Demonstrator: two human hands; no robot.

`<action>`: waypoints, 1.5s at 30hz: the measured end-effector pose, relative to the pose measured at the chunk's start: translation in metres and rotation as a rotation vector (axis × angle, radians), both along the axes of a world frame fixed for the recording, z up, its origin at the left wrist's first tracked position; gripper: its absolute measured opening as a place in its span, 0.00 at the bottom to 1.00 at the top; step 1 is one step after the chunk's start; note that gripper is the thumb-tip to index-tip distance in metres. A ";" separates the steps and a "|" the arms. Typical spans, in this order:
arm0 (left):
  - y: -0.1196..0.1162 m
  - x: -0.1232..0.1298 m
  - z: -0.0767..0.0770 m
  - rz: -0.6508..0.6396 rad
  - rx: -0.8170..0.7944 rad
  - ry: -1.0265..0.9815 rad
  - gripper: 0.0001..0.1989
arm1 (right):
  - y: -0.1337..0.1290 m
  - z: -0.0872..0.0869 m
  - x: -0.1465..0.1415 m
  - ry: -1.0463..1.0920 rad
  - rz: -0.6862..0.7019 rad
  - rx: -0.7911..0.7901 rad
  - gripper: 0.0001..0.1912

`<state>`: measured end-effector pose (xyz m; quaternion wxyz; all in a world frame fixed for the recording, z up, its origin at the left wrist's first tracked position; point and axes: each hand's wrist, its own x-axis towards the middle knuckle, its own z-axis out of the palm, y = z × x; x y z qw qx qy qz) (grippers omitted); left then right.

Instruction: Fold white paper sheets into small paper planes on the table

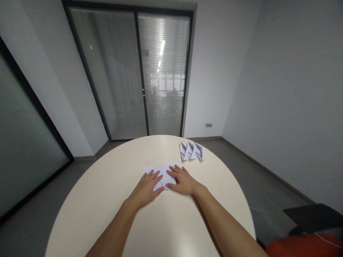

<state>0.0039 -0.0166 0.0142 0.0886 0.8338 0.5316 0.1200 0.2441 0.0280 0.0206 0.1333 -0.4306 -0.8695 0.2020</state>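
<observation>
A folded sheet of white paper (164,172) lies on the pale round table (112,200), partly covered by both hands. My left hand (148,185) rests on its left part, fingers spread and pointing away from me, thumb near the lower edge. On the right part lies my right hand (182,179), palm down with the fingers apart. Neither hand grips the paper; both press flat on it. Beyond my right hand, three folded paper pieces (191,151) with pointed tips stand in a row near the table's far right edge.
Past the table's far edge is a dark-framed glass door (163,117) with blinds. At the lower right are a red seat (302,246) and a flat black object (316,216) beside the table. White walls (289,89) rise on the right.
</observation>
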 end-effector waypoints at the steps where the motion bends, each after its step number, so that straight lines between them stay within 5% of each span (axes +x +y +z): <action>1: 0.001 -0.001 -0.001 0.014 0.012 -0.004 0.28 | 0.000 0.000 0.001 0.004 0.018 -0.007 0.45; 6: 0.004 -0.006 -0.005 0.032 0.080 -0.042 0.26 | 0.001 0.002 0.003 0.021 0.068 -0.007 0.48; 16: 0.000 -0.002 0.004 -0.104 0.193 -0.110 0.17 | 0.002 0.006 0.000 0.109 0.104 0.115 0.29; 24: 0.005 -0.010 0.008 0.107 0.337 -0.256 0.20 | 0.002 0.010 0.003 0.302 0.113 0.090 0.25; 34: 0.003 -0.012 0.014 0.337 0.423 -0.481 0.22 | 0.009 0.004 0.003 0.342 -0.173 0.156 0.15; 45: -0.002 -0.009 0.018 0.403 0.508 -0.596 0.21 | 0.016 0.000 0.002 0.639 -0.258 0.269 0.13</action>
